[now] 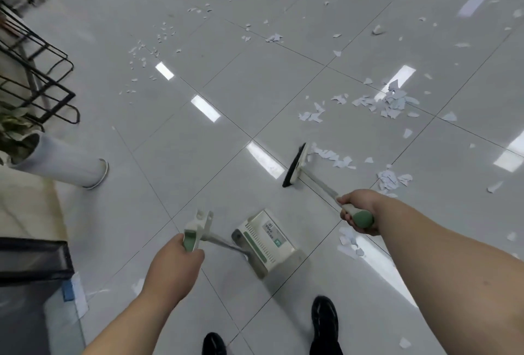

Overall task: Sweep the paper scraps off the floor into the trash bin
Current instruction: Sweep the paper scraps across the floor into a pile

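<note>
My right hand (357, 210) grips the green end of a broom handle. The broom's black-bristled head (296, 164) rests on the grey tiled floor ahead, beside a line of paper scraps (334, 158). My left hand (177, 262) holds the green grip of a white dustpan (266, 244), which sits on the floor between my hands. More white scraps lie in a heap (392, 102) to the right, by my right wrist and scattered far across the floor. A dark trash bin (25, 269) with a black liner stands at the lower left.
A white plant pot (68, 163) with green leaves stands at the left, behind it a black wire rack (42, 71). My black shoes (324, 317) are at the bottom. A blue-and-white paper (75, 295) lies beside the bin.
</note>
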Demonstrator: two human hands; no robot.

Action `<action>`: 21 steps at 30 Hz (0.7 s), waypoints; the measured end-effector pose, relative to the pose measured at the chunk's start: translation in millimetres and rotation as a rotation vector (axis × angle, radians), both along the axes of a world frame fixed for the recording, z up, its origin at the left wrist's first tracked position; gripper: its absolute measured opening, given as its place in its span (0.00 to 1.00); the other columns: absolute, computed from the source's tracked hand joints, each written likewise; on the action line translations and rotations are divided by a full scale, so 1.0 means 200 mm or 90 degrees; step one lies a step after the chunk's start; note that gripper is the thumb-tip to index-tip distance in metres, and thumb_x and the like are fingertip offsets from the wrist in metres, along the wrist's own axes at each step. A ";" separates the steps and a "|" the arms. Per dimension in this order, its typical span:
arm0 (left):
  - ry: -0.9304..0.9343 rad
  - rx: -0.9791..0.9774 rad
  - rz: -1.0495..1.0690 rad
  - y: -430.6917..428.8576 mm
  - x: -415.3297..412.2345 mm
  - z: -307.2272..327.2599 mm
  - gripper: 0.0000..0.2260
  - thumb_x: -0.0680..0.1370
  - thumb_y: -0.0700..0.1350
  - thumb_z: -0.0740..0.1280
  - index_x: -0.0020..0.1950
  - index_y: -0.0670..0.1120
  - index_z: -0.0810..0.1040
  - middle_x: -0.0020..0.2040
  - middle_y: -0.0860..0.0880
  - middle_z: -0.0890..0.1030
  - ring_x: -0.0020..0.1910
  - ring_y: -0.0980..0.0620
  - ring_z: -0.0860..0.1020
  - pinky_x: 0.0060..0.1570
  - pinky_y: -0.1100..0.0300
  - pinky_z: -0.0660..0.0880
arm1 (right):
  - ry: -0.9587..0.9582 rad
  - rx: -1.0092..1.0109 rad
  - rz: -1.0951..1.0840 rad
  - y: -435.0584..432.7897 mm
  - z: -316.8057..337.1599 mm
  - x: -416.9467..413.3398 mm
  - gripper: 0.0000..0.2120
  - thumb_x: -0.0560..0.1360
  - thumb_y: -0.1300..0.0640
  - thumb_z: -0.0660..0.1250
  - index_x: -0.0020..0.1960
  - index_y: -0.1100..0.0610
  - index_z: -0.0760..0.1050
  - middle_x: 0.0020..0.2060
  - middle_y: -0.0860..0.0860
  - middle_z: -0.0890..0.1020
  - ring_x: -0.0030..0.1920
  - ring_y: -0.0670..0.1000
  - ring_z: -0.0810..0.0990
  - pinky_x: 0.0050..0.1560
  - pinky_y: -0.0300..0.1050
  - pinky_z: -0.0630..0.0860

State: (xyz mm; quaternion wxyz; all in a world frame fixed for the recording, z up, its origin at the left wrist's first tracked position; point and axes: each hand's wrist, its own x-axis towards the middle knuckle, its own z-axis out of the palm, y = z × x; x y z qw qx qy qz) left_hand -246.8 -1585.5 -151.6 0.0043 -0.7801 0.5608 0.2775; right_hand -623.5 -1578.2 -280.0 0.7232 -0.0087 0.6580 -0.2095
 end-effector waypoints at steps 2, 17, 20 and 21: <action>0.003 -0.003 -0.011 -0.03 -0.05 0.01 0.02 0.73 0.41 0.62 0.40 0.47 0.72 0.29 0.50 0.70 0.28 0.47 0.68 0.31 0.56 0.66 | -0.002 0.003 -0.026 0.08 -0.01 -0.04 0.07 0.80 0.55 0.67 0.54 0.58 0.73 0.32 0.55 0.76 0.18 0.48 0.72 0.21 0.35 0.71; 0.031 -0.006 -0.103 -0.29 -0.27 -0.10 0.04 0.73 0.40 0.61 0.43 0.48 0.74 0.33 0.46 0.74 0.29 0.46 0.71 0.30 0.54 0.68 | 0.070 0.056 -0.212 0.69 0.19 -0.26 0.11 0.80 0.56 0.67 0.58 0.61 0.73 0.29 0.56 0.75 0.18 0.49 0.70 0.20 0.35 0.70; 0.058 -0.008 -0.101 -0.35 -0.23 -0.10 0.04 0.72 0.41 0.61 0.43 0.47 0.74 0.33 0.46 0.75 0.29 0.44 0.73 0.31 0.55 0.69 | 0.079 0.043 -0.240 0.65 0.30 -0.24 0.10 0.80 0.56 0.67 0.58 0.60 0.73 0.29 0.55 0.75 0.18 0.49 0.70 0.19 0.36 0.70; 0.067 -0.010 -0.098 -0.37 -0.21 -0.10 0.04 0.72 0.41 0.61 0.43 0.48 0.74 0.33 0.46 0.75 0.29 0.44 0.73 0.31 0.55 0.69 | 0.086 0.036 -0.240 0.62 0.34 -0.22 0.10 0.80 0.56 0.67 0.58 0.60 0.73 0.29 0.55 0.75 0.19 0.49 0.71 0.19 0.36 0.70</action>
